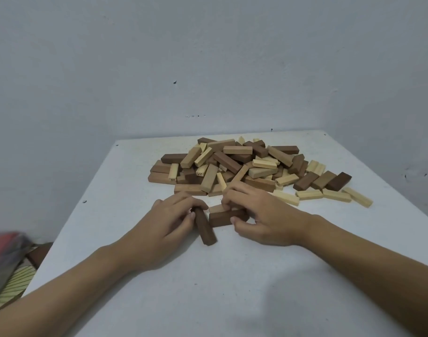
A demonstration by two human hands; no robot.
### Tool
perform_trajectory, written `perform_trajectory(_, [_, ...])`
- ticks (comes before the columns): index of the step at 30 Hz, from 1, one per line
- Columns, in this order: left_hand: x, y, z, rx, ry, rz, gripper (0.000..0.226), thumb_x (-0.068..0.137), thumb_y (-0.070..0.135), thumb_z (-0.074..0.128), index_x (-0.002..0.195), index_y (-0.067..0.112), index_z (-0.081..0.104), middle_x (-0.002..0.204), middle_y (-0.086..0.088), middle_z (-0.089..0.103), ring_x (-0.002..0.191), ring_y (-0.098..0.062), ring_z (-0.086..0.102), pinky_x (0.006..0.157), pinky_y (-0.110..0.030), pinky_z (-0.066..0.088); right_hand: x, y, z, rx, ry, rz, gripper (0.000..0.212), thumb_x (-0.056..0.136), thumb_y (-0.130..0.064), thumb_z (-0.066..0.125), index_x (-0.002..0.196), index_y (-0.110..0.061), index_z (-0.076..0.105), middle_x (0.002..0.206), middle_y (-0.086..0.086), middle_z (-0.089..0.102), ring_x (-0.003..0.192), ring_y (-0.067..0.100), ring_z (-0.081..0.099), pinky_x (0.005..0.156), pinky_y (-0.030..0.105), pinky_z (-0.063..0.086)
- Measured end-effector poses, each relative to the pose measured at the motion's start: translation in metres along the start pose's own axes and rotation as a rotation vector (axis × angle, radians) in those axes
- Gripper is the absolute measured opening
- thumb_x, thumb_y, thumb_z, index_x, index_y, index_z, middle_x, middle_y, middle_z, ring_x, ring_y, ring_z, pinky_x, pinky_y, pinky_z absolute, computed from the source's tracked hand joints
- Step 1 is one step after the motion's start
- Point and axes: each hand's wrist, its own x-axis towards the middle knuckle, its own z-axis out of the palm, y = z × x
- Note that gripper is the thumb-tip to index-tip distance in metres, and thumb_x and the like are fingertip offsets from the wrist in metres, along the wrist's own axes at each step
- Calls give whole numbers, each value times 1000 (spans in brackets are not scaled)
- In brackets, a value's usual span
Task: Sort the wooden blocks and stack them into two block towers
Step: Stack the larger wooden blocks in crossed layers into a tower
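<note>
From my station I see the left hand [169, 222] pinching the far end of a dark block [206, 230], whose other end points toward the near edge of the table [232, 288]. Just beside it, the right hand [256, 215] curls over a pair of brown blocks [221, 218] lying side by side. The mixed pile [244, 164] sits beyond both hands, toward the far edge.

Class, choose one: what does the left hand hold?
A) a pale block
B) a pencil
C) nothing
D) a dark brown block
D: the left hand grips a dark block on the table; the right hand holds brown blocks.
</note>
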Motion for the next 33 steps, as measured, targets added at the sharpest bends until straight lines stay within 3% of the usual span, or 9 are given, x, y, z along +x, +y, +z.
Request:
perform_trajectory(5, [-4,-6,-3,-30,36,48,28,97,24,56,121,26,70,109,20,62,100,-8,60,86,-23,46,-7,-1,2,-18,44,-48,14,89,-13,64,100,-18,58,110,-8,48,91,17,53,72,31,47])
perform_trajectory(8, [-5,-8,-8,-136,18,20,31,93,16,57,116,24,75,107,14,68,102,-16,64,87,-19,46,-13,-3,-5,-16,52,-61,17,81,-11,68,94,-19,61,107,-9,53,102,17,55,87,38,50])
perform_trajectory(10, [-5,-6,-10,-187,-26,0,35,93,22,49,116,27,76,110,13,70,107,-17,65,90,-21,47,-15,-4,-10,7,54,-72,19,76,-7,70,89,-19,65,105,-8,59,105,16,57,94,41,50])
perform_trajectory(12, [-5,-4,-12,-179,-70,3,38,94,30,46,119,29,74,113,12,70,110,-19,64,92,-27,49,-16,-4,-12,28,62,-84,19,73,-3,70,86,-17,68,103,-7,64,104,15,58,90,38,51])
perform_trajectory(16, [-7,0,-10,-118,-82,37,37,91,48,68,123,31,72,113,11,72,111,-21,64,93,-39,51,-17,-4,-12,96,77,-85,20,72,2,70,83,-15,74,102,-8,71,106,17,63,89,37,53])
perform_trajectory(22, [-11,14,-3,112,-20,103,71,73,74,74,127,30,70,117,23,66,114,0,59,100,-39,43,-18,-7,-12,105,32,-84,25,75,2,74,89,-17,82,103,-20,76,116,13,60,93,28,53])
perform_trajectory(28, [-13,14,-1,75,-12,95,59,76,60,76,127,31,68,118,24,64,113,0,59,96,-40,47,-17,-17,-8,112,15,-46,24,77,-9,64,88,-18,83,109,-19,76,119,11,61,93,33,55])
perform_trajectory(33, [-17,13,-3,0,-67,54,49,82,47,77,125,36,56,116,23,60,115,-6,55,95,-29,40,-16,-13,-7,94,2,-31,30,83,-16,65,109,-20,81,119,-15,73,120,8,64,95,38,57])
